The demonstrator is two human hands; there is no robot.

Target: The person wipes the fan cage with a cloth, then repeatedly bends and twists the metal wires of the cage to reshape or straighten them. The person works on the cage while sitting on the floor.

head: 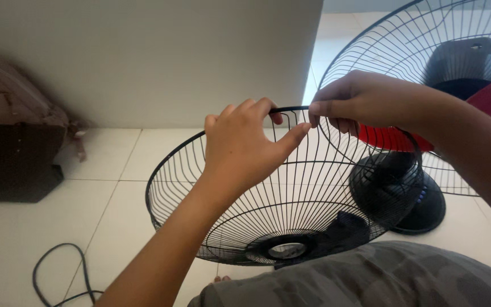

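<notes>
White floor tiles (115,187) run back to a plain pale wall (160,57), and everything sits low, close to the ground. Nearest the camera is a grey patterned trouser leg (382,278), with the lower edge of a black wire fan guard (268,193) apparently resting against it. The guard is tipped like a bowl, its open side facing up and away, its centre ring down near the knee.

Just above, the left hand (242,148) grips the guard's outer rim at the top, fingers curled over the wire and thumb stretched out toward the other hand. The right hand (350,102) pinches the same rim just beside it, fingers closed on the hoop, thumb and forefinger nearly touching the left thumb.

I judge the guard light and springy: thin spokes that would bend if squeezed, while the thicker rim hoop is the stiff part and the sensible place to hold. The painted wire looks smooth and could slip, and fingers can catch between spokes.

Behind the guard stands the fan (421,170) itself, on a round black base (424,210), with a red blade (484,102) and its rear guard in place. Off to the left lie a black cable (58,267) on the tiles and, farther back against the wall, a dark bag (12,148).
</notes>
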